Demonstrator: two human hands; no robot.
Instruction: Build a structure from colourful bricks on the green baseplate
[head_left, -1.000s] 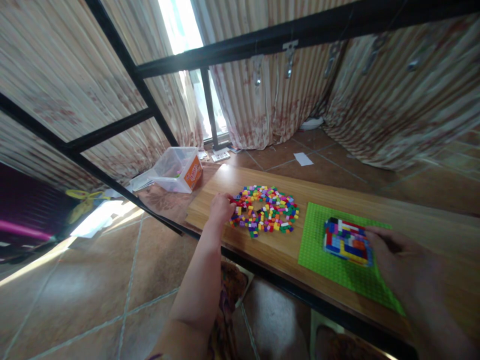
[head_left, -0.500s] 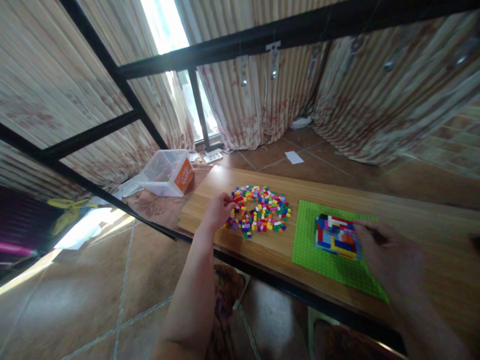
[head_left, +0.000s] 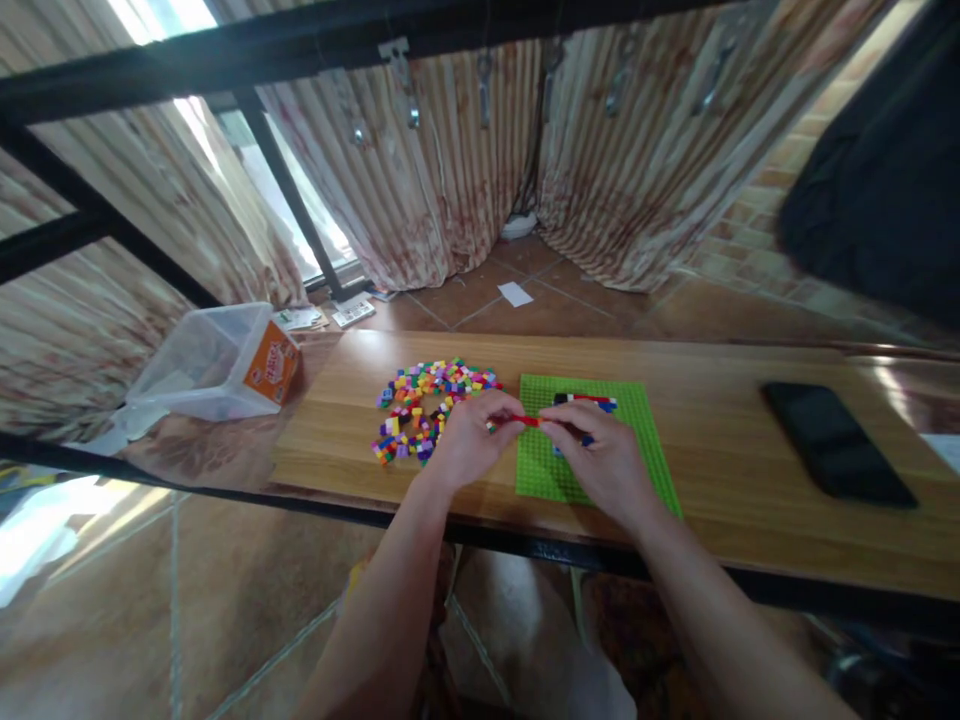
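Observation:
A small red toy brick is pinched between my two hands over the left edge of a green baseplate. My left hand grips its left end with thumb and forefinger; my right hand has the right end in a like pinch. Behind my right hand a block of multicoloured bricks stands on the baseplate, mostly covered by the hand. To the left, partly behind my left hand, lies a loose pile of small coloured bricks.
A black phone lies on the wooden table at the right. On the floor beyond the table's left end stands a clear plastic box with an orange label. A dark metal bar crosses above the table.
My left hand has left the brick pile, carrying a red brick rightward. My right hand has moved from the block's right side to meet it. The view has turned right, bringing the phone in.

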